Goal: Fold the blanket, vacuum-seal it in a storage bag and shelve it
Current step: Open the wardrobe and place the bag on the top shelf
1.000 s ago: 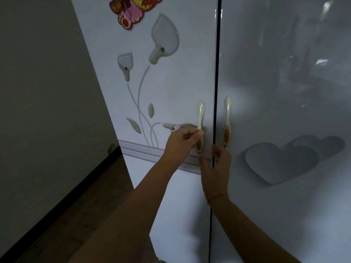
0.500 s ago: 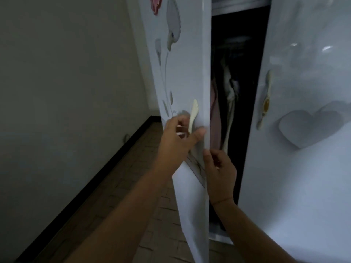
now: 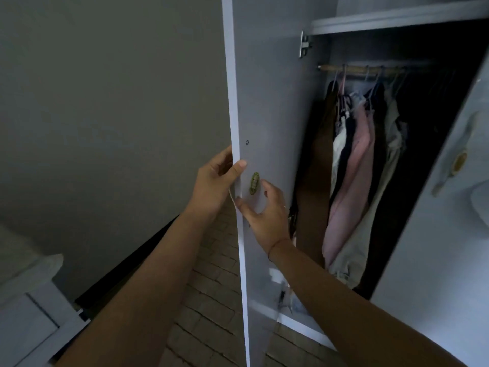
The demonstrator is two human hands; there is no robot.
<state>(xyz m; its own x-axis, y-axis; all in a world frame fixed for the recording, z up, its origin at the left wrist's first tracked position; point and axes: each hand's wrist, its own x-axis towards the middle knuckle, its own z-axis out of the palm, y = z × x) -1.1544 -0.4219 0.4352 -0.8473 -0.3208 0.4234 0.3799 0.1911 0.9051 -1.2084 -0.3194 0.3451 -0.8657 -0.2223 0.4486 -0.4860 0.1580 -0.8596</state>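
The white wardrobe's left door (image 3: 267, 102) stands swung wide, its edge facing me. My left hand (image 3: 215, 185) grips that edge from the outer side, thumb wrapped onto the inner face. My right hand (image 3: 264, 213) lies flat on the door's inner face just below a small brass fitting (image 3: 254, 183), fingers spread. Inside the wardrobe, clothes (image 3: 354, 165) hang from a wooden rail (image 3: 362, 68) under a white shelf (image 3: 397, 18). No blanket or storage bag is in view.
The right door (image 3: 449, 234) with its cream handle (image 3: 457, 160) stands partly open at the right. A grey wall (image 3: 111, 102) runs on the left above a brick-patterned floor (image 3: 209, 300). White furniture (image 3: 29, 313) sits at the lower left.
The closed doors have been pulled apart. The left door has swung from shut to wide open, and my right hand has shifted from its edge onto its inner face.
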